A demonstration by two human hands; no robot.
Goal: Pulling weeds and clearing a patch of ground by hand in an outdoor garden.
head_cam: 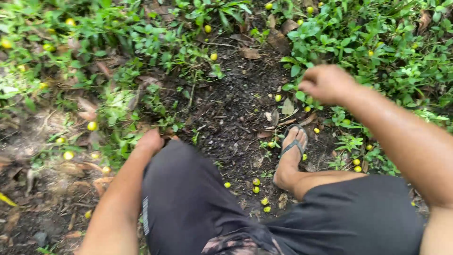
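Dark shorts point(188, 208) fill the bottom of my view, both knees bent in a squat over bare black soil point(231, 108). My left hand point(150, 141) rests at the left knee, knuckles toward the ground — the fingers are tucked out of sight behind the knee, so I cannot tell whether that grip is spread or closed. My right hand point(325, 84) hangs above the leafy plants point(377, 52) on the right, fingers curled in tight to a fist; whether anything sits inside it I cannot see. One foot in a grey sandal point(293, 147) stands on the soil between the legs. Small yellow fruits lie scattered all about — a cluster point(257, 185) on the soil just beside the heel, one point(278, 98) below the right hand, a few point(357, 165) under the right forearm, and more point(92, 126) among dry leaves and weeds to the left.
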